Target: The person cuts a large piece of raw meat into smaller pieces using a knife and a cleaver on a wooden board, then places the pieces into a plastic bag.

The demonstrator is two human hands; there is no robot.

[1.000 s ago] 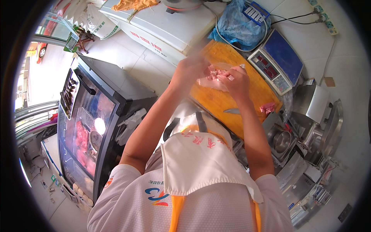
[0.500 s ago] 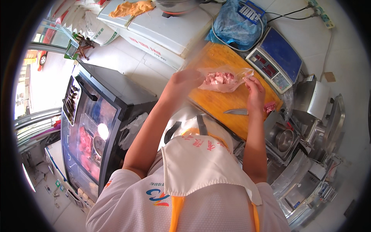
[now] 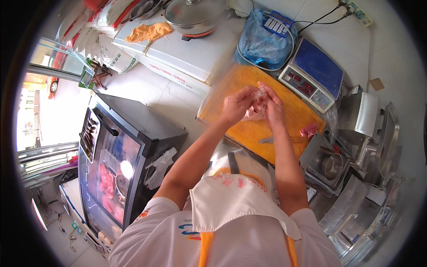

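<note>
A clear plastic bag (image 3: 254, 114) with chunks of pink meat inside rests on the yellow cutting board (image 3: 291, 122). My left hand (image 3: 240, 104) and my right hand (image 3: 272, 107) have come together over it, fingers closed around its gathered top. Most of the meat is hidden behind the hands. Beside my right forearm lies a knife (image 3: 267, 140), its blade showing to the left of the arm and its handle running off to the right. Loose pieces of raw meat (image 3: 309, 130) sit at the board's right corner.
Behind the board stand a blue-topped scale (image 3: 318, 66) and a blue plastic bag (image 3: 260, 42) with a calculator (image 3: 278, 23) on it. A lidded pan (image 3: 192, 18) is on the white freezer (image 3: 178, 55). A glass display case (image 3: 113, 164) stands left, a metal bowl (image 3: 332, 167) right.
My hands have moved from opposite sides of the bag to its middle, gathering its opening together. The bag was spread wide before, with the meat showing. The view has shifted slightly.
</note>
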